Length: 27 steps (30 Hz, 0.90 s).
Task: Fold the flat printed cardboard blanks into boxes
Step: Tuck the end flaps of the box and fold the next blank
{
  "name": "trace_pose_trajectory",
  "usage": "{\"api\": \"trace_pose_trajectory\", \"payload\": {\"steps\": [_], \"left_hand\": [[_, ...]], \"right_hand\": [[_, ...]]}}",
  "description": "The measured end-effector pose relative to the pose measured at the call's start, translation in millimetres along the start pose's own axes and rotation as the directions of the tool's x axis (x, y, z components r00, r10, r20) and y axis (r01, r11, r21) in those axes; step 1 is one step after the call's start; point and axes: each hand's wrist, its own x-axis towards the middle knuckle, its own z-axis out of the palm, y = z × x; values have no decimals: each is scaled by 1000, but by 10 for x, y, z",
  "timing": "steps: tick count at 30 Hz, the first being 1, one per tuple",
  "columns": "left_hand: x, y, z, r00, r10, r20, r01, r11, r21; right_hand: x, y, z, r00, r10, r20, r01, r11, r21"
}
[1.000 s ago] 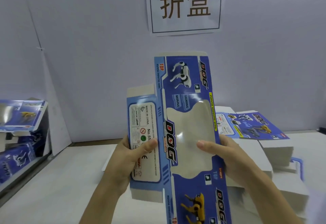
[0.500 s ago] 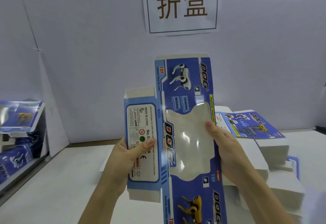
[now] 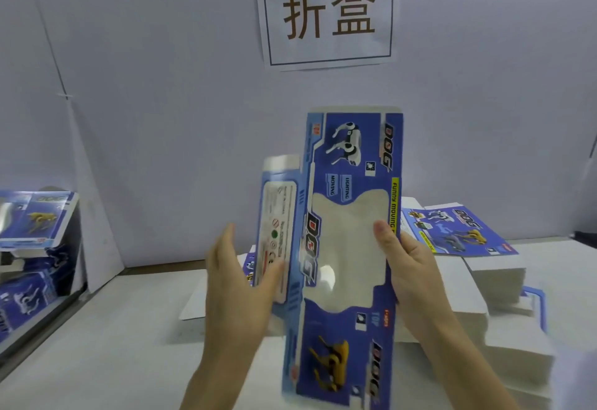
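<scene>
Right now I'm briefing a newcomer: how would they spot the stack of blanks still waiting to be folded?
Find the white sign on the back wall, then drop to the table at the right. The stack of flat blanks lies there, printed blue on top, unlike the one blank held upright in both hands.

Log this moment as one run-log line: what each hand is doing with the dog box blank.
left hand: grips side panel | right hand: thumb on window, holds right edge | dog box blank: upright above table, side panel angled

- My only view is the head camera, looking forward and slightly down, close over both hands (image 3: 240, 283) (image 3: 408, 267).
- It faces the wall sign (image 3: 326, 12) beyond the white table (image 3: 97, 329).
</scene>
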Motion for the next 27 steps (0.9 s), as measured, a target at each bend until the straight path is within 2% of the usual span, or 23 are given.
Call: {"api": "trace_pose_trajectory", "payload": {"steps": [1,2,3,5,6,9,11,13,16,21,22,24,26,27], "left_hand": [[-60,55,15,988,142,-66,-135,986,102],[-114,91,43,962,266,-54,-258,958,122],[-164,125,79,950,311,9,-311,949,53],[-244,228,124,959,233,162,-215,969,-119],[-266,244,141,958,205,201,-178,974,-142],[-232,198,150,962,149,229,-74,948,-309],[-167,167,113,959,86,269,39,902,-430],[-82,103,60,972,64,228,58,868,-494],[-21,52,-37,990,57,132,18,862,-507],[55,-31,-185,991,43,129,46,785,-617],[70,-40,-210,989,38,142,63,762,-644],[101,-60,-229,978,41,205,108,742,-662],[140,-47,-138,941,25,337,185,795,-578],[91,-74,-120,899,58,435,215,806,-551]], "right_hand": [[-12,6,45,999,-47,-6,47,999,-14],[-33,12,97,997,-80,8,80,997,-10],[-48,26,146,993,-106,42,106,994,-4],[-100,35,237,975,-155,158,158,987,-7],[-134,24,280,960,-172,222,183,983,-31],[-187,29,324,907,-200,371,273,949,-156],[-165,32,285,900,-167,403,259,948,-185],[-115,37,233,914,-139,381,222,958,-183],[-31,51,155,961,-149,234,190,968,-166],[67,57,-4,994,-105,13,104,945,-309],[89,53,-32,998,-61,22,65,959,-275],[95,57,-80,990,41,132,-27,994,-105],[85,77,-77,964,104,243,-118,992,43],[80,94,-32,954,106,280,-128,990,61]]}}
